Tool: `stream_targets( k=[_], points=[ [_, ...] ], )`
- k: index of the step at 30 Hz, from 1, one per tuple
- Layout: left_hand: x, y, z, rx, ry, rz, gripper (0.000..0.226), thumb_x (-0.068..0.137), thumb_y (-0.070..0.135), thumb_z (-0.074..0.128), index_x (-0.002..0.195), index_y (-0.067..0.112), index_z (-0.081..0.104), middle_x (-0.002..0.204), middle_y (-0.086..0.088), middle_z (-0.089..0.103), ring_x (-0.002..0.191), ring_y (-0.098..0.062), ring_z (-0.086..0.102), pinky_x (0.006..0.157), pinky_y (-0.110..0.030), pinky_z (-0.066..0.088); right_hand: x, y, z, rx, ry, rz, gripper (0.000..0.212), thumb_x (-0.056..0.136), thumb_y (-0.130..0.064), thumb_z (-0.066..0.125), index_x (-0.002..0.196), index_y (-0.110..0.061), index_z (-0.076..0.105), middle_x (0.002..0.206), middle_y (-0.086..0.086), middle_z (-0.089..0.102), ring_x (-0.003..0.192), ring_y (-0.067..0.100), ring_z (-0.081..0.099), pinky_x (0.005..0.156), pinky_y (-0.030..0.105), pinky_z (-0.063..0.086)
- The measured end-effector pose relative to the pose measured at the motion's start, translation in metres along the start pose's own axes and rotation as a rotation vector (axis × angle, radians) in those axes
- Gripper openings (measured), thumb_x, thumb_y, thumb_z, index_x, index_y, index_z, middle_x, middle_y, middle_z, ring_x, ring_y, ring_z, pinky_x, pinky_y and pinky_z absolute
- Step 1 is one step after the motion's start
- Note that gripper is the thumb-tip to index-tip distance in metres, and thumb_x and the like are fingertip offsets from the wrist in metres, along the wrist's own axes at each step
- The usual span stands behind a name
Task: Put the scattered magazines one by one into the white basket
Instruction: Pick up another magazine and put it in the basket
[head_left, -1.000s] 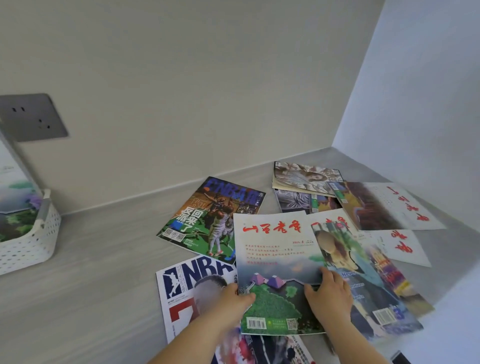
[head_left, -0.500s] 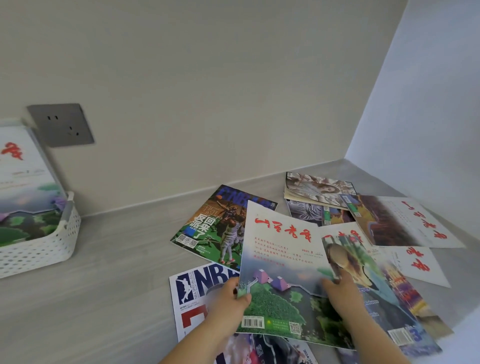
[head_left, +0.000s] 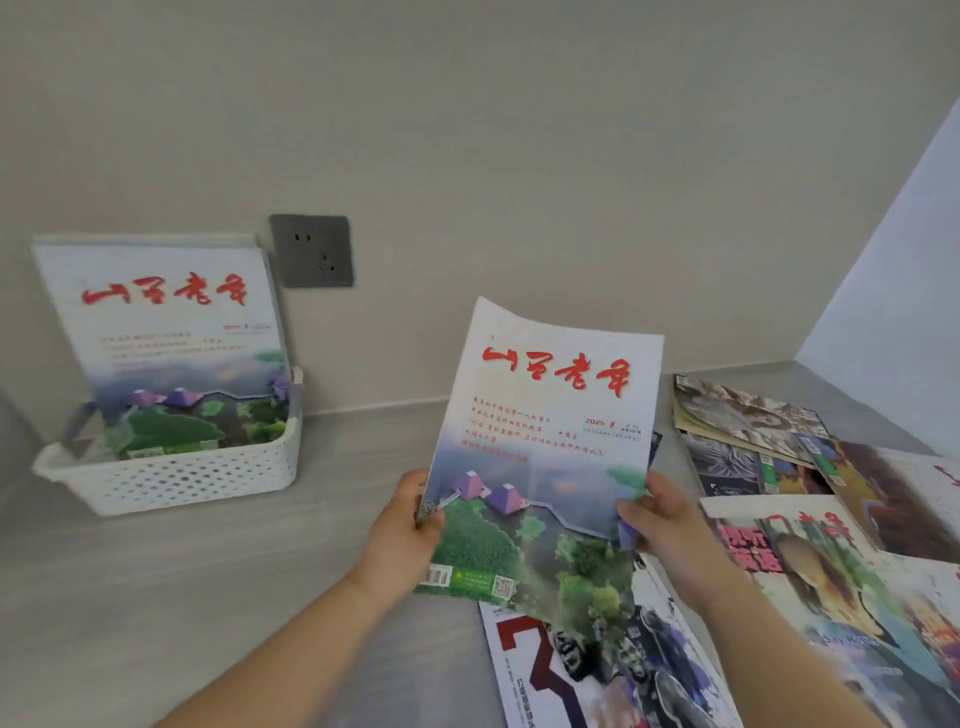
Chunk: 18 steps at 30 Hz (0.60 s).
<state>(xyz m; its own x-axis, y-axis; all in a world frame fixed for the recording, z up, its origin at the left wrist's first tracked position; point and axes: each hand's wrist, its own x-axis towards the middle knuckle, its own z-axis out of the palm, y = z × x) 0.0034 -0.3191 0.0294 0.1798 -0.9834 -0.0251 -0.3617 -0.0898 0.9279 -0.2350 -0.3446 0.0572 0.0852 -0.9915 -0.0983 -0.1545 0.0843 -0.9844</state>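
Observation:
I hold a magazine with a white cover, red brush lettering and a green landscape, lifted upright off the counter. My left hand grips its lower left edge and my right hand grips its lower right edge. The white basket stands at the left against the wall. A matching magazine leans upright inside it. Several scattered magazines lie overlapping on the counter at the right, and a basketball magazine lies under the held one.
A grey wall socket sits on the back wall between the basket and the held magazine. A side wall closes the counter at the right. Bare grey counter stretches between my arms and the basket.
Both hands have raised the magazine off the pile until it stands upright. My view has swung left, bringing the whole basket and its magazine into sight.

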Motion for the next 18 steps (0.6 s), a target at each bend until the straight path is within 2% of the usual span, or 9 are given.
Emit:
stream_targets(
  k=[2, 4, 6, 8, 12, 14, 15, 16, 18],
  points=[
    [0.008, -0.011, -0.034, 0.037, 0.054, -0.026, 0.035, 0.083, -0.005, 0.048, 0.115, 0.009, 0.044, 0.100, -0.008, 0.060, 0.083, -0.020, 0.055, 0.073, -0.031, 0.047, 0.008, -0.014, 0.035, -0.081, -0.078, -0.049, 0.036, 0.084, 0.011, 0.046, 0.091, -0.023, 0.056, 0.073, -0.004, 0.063, 0.052, -0.001, 0.059, 0.051, 0.010, 0.046],
    [0.015, -0.019, -0.069, 0.057, 0.137, -0.035, 0.033, 0.081, -0.005, 0.051, 0.111, 0.009, 0.046, 0.098, -0.007, 0.060, 0.081, -0.019, 0.055, 0.063, -0.025, 0.042, 0.017, -0.027, 0.070, -0.162, -0.130, -0.094, 0.034, 0.083, 0.008, 0.048, 0.093, -0.024, 0.055, 0.079, -0.004, 0.063, 0.055, -0.002, 0.058, 0.056, 0.011, 0.047],
    [0.022, -0.024, -0.106, 0.064, 0.230, -0.025, 0.031, 0.082, -0.003, 0.052, 0.110, 0.010, 0.048, 0.098, -0.005, 0.059, 0.085, -0.019, 0.054, 0.071, -0.025, 0.037, 0.030, -0.038, 0.103, -0.204, -0.142, -0.148, 0.033, 0.083, 0.007, 0.049, 0.098, -0.021, 0.054, 0.076, -0.007, 0.062, 0.054, -0.003, 0.057, 0.058, 0.014, 0.048],
    [0.029, -0.026, -0.142, 0.101, 0.342, 0.006, 0.028, 0.083, -0.001, 0.049, 0.109, 0.010, 0.049, 0.096, -0.003, 0.058, 0.083, -0.019, 0.054, 0.074, -0.026, 0.036, 0.042, -0.049, 0.140, -0.201, -0.128, -0.190, 0.032, 0.082, 0.009, 0.049, 0.095, -0.020, 0.052, 0.069, -0.004, 0.062, 0.048, -0.001, 0.056, 0.052, 0.012, 0.047],
    [0.040, -0.026, -0.211, 0.114, 0.531, 0.106, 0.023, 0.084, -0.002, 0.045, 0.104, 0.010, 0.047, 0.093, -0.005, 0.057, 0.081, -0.020, 0.053, 0.079, -0.032, 0.043, 0.062, -0.075, 0.213, -0.146, -0.151, -0.258, 0.035, 0.081, 0.012, 0.045, 0.079, -0.022, 0.052, 0.055, 0.007, 0.054, 0.037, 0.003, 0.048, 0.062, 0.032, 0.046],
    [0.045, -0.024, -0.238, 0.105, 0.572, 0.129, 0.025, 0.086, 0.000, 0.045, 0.109, 0.009, 0.046, 0.097, -0.004, 0.057, 0.084, -0.020, 0.055, 0.078, -0.032, 0.046, 0.069, -0.088, 0.238, -0.155, -0.133, -0.306, 0.037, 0.080, 0.010, 0.045, 0.073, -0.026, 0.051, 0.051, 0.005, 0.053, 0.039, 0.003, 0.046, 0.059, 0.030, 0.044],
    [0.049, -0.025, -0.255, 0.102, 0.588, 0.136, 0.025, 0.086, 0.001, 0.046, 0.109, 0.010, 0.047, 0.097, -0.002, 0.057, 0.081, -0.017, 0.055, 0.071, -0.028, 0.046, 0.075, -0.095, 0.252, -0.164, -0.121, -0.330, 0.037, 0.079, 0.009, 0.046, 0.071, -0.027, 0.050, 0.050, 0.003, 0.053, 0.041, 0.005, 0.047, 0.057, 0.029, 0.044],
    [0.054, -0.026, -0.270, 0.099, 0.614, 0.141, 0.024, 0.087, 0.002, 0.047, 0.109, 0.010, 0.048, 0.096, 0.000, 0.056, 0.079, -0.014, 0.054, 0.066, -0.023, 0.043, 0.081, -0.102, 0.265, -0.174, -0.109, -0.345, 0.036, 0.079, 0.008, 0.046, 0.070, -0.027, 0.050, 0.051, 0.003, 0.054, 0.045, 0.009, 0.048, 0.058, 0.031, 0.044],
    [0.066, -0.028, -0.297, 0.067, 0.673, 0.146, 0.023, 0.087, 0.003, 0.048, 0.109, 0.008, 0.049, 0.097, 0.000, 0.054, 0.084, -0.016, 0.052, 0.071, -0.024, 0.041, 0.093, -0.112, 0.290, -0.197, -0.107, -0.362, 0.031, 0.077, 0.005, 0.049, 0.070, -0.025, 0.051, 0.059, 0.007, 0.058, 0.056, 0.020, 0.052, 0.065, 0.040, 0.048]
  ],
)
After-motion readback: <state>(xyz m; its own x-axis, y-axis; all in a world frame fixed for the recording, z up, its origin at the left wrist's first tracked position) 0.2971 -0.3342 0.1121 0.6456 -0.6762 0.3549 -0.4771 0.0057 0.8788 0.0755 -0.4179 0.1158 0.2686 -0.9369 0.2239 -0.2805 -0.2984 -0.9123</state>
